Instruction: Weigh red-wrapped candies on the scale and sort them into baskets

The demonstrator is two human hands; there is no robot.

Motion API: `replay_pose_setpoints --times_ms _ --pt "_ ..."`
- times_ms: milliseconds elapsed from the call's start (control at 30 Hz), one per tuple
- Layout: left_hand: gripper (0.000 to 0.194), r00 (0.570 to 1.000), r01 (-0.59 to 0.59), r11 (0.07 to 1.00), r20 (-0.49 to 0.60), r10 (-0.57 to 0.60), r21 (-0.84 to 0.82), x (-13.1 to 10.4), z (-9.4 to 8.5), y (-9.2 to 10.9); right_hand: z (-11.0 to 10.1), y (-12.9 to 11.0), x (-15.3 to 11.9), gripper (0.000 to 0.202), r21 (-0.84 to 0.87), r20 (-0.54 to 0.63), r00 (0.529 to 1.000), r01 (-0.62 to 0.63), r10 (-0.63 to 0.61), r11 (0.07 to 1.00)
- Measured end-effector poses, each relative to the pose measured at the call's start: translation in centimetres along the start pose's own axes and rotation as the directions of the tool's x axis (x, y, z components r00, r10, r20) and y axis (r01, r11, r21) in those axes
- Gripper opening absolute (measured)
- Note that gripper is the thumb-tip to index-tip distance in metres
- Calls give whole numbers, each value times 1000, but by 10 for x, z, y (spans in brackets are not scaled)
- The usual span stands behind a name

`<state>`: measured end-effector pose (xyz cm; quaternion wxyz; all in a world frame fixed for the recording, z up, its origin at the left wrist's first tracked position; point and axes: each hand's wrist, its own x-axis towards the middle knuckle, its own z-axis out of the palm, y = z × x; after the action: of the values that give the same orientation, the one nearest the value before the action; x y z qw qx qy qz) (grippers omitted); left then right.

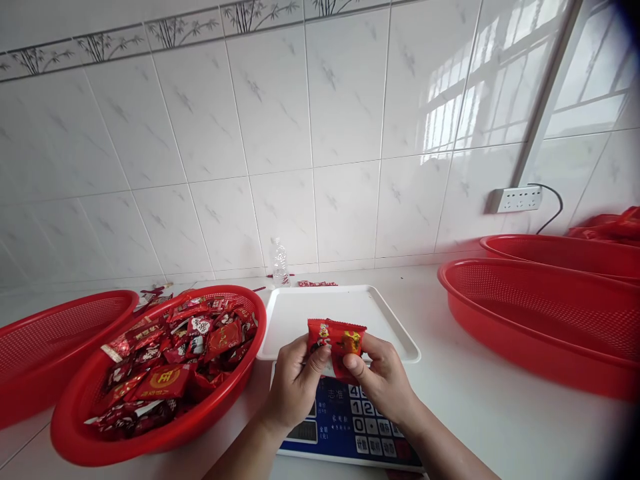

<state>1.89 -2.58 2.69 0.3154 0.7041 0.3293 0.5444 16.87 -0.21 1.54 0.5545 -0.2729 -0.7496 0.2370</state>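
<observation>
Between my two hands is a red snack packet (336,337) with a yellow picture on its right half. My left hand (299,377) pinches its left side, thumb on the front. Its right side is gripped by my right hand (381,373), thumb also on the front. The packet is held above the near edge of a white weighing tray (320,307), which shows nothing on it. Below my hands is the scale's blue keypad panel (337,423), partly hidden by them. On the left, a red basket (220,400) is heaped with wrapped red snack packets (165,381).
Another red basket (30,347) stands at the far left. Two red baskets, a nearer one (500,333) and one behind it (550,243), are at the right. A clear plastic bottle (279,261) stands by the wall, near a flat red wrapper (318,284). A power strip (517,199) hangs on the tiles.
</observation>
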Motion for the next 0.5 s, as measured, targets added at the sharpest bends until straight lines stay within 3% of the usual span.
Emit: replay_pose_setpoints --times_ms 167,367,500 --pt "29 992 22 999 -125 -26 -35 0 -1 -5 3 1 -1 49 -76 106 994 -5 13 997" --pt "43 996 83 989 -8 -85 -120 1 -4 -9 4 -1 -1 41 -66 69 994 91 -86 994" --pt "47 983 172 983 81 -167 -67 -1 -2 -9 2 -3 0 40 81 92 995 42 -49 996"
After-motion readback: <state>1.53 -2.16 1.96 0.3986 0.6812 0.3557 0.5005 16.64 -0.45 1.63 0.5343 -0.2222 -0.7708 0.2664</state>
